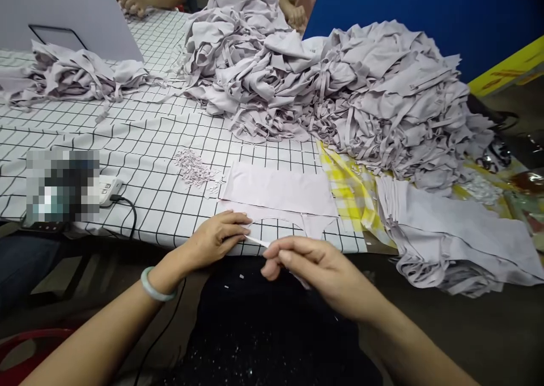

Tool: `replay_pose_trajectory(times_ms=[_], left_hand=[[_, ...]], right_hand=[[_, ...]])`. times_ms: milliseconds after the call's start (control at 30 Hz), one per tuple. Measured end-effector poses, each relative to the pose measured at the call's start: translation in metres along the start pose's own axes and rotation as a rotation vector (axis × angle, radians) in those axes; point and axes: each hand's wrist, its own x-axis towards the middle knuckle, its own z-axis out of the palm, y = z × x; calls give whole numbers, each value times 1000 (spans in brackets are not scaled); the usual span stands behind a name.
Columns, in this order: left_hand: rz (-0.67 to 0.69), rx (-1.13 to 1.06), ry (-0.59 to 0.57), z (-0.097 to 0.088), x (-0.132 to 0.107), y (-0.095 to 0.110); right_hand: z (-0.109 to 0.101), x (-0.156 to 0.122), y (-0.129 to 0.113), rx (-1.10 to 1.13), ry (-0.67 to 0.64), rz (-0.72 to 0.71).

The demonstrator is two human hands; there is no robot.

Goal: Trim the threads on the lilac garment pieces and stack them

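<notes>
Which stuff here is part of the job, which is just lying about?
Likely the job:
- pale strip between left hand and right hand
- flat cloth
- cloth heap
- stacked cloth

Likely just lying about:
- small scraps
- white box
- black cable

A pale pinkish garment [280,189] lies flat at the near edge of the tabletop [161,173], its wide panel smooth, a curved opening below. A thin strap [257,241] runs straight between the left hand [219,236] and right hand [308,258].
</notes>
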Motion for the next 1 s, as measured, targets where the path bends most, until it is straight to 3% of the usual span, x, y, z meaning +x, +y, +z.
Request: replay_pose_trajectory(times_ms=[67,133,333,467,567,733,867,1000], left_hand=[[0,-1,3,1,0,0],[3,-1,13,0,0,1],[-23,29,21,2,-6,-3],[-38,15,25,3,-9,-3],[-76,-77,63,-4,1,8],[-454,-414,318,-33,41,39],[-593,-669,186,-40,58,48],[-544,-700,55,-31,51,50]], right_hand=[[-12,10,-16,101,-69,-31],[-21,25,-27,145,-42,-80],[-36,93,-31,17,329,-273],[-33,117,-32,204,377,-389],[-22,112,-32,292,322,-344],[8,85,-15,163,182,-204],[24,71,4,72,163,-146],[27,57,20,-34,196,-95]])
